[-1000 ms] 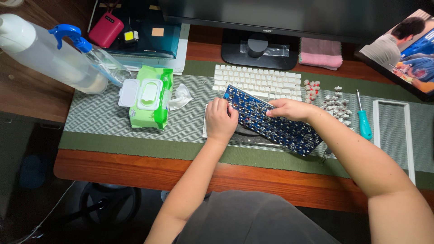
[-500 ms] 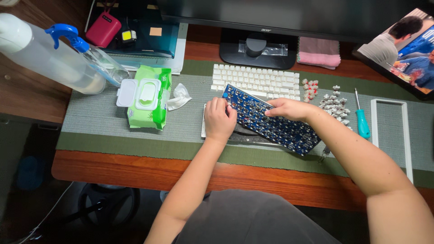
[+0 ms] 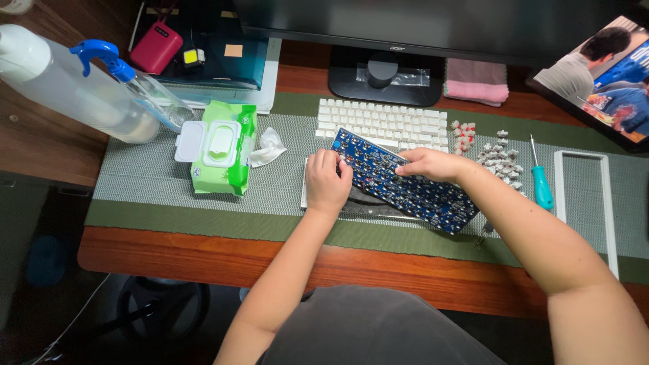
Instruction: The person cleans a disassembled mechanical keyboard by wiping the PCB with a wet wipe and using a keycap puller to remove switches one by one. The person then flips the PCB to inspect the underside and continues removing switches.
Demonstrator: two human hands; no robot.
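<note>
Partly hidden under both hands, blue circuit board [image 3: 412,186] lies tilted on the mat [image 3: 149,182]. Left hand [image 3: 327,181] fingers curled onto its left end; right hand [image 3: 433,164] fingertips pinch its upper edge. Wipes pack [image 3: 220,152], lid open, wipe showing

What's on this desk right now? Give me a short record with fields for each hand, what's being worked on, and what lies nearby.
Left hand: gripping the left end of the blue circuit board
Right hand: fingers pressed on the board's upper edge
Board: tilted, lying over a white tray
Behind it: white keycaps
To the right: loose switches, teal screwdriver, white frame
To the left: green wipes pack, spray bottle
</note>
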